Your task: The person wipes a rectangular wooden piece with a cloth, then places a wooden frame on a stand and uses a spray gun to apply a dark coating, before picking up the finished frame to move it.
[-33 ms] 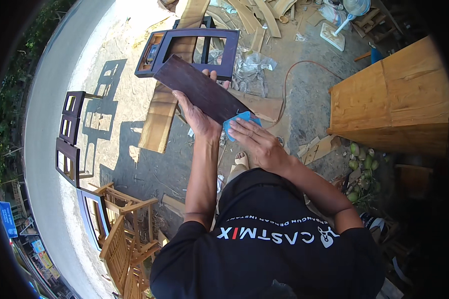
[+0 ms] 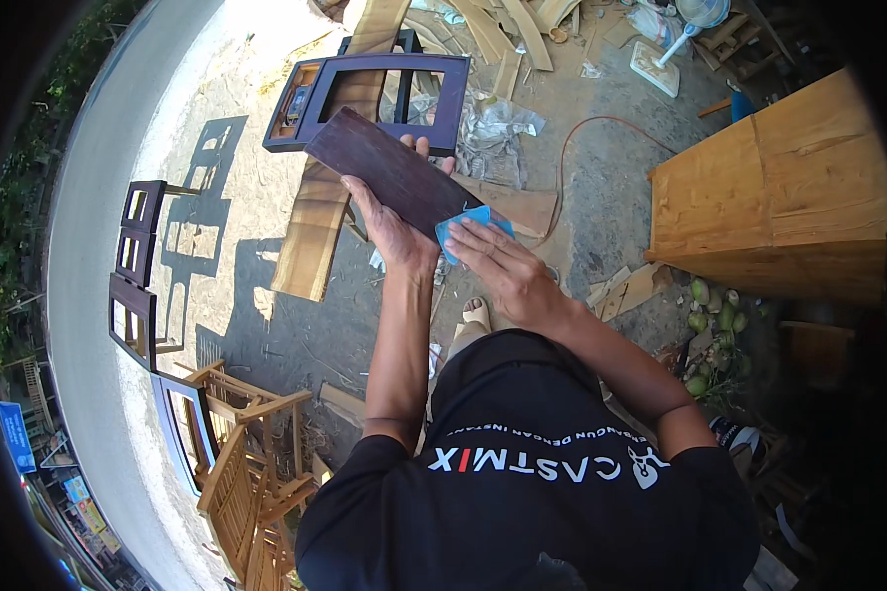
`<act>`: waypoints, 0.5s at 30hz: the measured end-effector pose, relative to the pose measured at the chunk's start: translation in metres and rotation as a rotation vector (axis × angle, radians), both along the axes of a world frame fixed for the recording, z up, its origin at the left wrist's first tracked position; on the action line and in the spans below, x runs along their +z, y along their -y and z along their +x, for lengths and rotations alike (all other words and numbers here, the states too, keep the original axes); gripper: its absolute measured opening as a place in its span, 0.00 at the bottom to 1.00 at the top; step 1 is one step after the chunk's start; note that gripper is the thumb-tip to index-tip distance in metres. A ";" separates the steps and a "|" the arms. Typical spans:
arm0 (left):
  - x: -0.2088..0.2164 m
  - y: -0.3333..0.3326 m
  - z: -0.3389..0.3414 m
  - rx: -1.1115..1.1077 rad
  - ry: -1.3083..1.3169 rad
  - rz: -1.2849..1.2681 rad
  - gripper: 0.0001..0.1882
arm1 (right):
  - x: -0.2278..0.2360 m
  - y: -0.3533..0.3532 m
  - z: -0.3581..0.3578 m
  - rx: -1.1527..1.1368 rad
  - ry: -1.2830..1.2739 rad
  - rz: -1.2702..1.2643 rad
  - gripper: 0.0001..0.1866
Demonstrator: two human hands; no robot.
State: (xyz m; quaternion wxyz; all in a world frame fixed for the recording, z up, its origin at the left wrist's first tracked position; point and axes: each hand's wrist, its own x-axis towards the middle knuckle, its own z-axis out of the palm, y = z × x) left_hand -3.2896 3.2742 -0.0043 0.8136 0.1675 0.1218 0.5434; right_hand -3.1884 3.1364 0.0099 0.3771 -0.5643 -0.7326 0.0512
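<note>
A flat, dark purple-brown wooden board (image 2: 389, 167) is held at a slant in front of me. My left hand (image 2: 396, 231) grips it from below, thumb along the near edge and fingertips showing past the far edge. Under the fingers of my right hand (image 2: 508, 271) is a stiff blue piece of sandpaper (image 2: 450, 239), pressed flat on the board's lower right end. Those fingers lie close together over the sheet and hide part of it. Just beyond the board rests a dark purple wooden frame (image 2: 453, 98) with a rectangular opening.
A long plank (image 2: 310, 246) supports the frame. On the right stands a large wooden cabinet (image 2: 739, 187), with green fruits (image 2: 715, 320) beside it. A fan (image 2: 660, 59), wood offcuts and clear plastic (image 2: 498, 128) lie beyond. Wooden chairs (image 2: 251, 443) and dark frames (image 2: 133, 315) stand left, by the road.
My right hand has slid the blue sandpaper slightly up and to the left along the board. My left hand keeps its hold, almost unmoved.
</note>
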 end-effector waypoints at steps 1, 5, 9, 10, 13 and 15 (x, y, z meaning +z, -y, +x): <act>-0.003 0.002 0.005 -0.023 0.021 -0.003 0.40 | 0.001 -0.009 0.001 -0.031 -0.005 -0.001 0.27; 0.004 -0.007 0.002 -0.005 -0.014 0.008 0.40 | 0.001 0.006 0.005 0.119 0.019 -0.054 0.29; 0.003 -0.029 -0.025 0.000 0.056 -0.009 0.34 | -0.018 0.064 0.039 -0.183 -0.260 -0.227 0.28; 0.007 -0.025 -0.022 0.015 -0.077 0.039 0.32 | -0.017 0.064 0.041 -0.176 -0.198 -0.121 0.28; 0.017 -0.012 -0.009 -0.085 -0.150 0.085 0.28 | 0.016 0.027 0.034 -0.123 -0.013 0.066 0.27; 0.013 -0.003 -0.002 -0.178 -0.074 0.050 0.28 | 0.021 0.001 0.021 -0.037 0.110 -0.017 0.26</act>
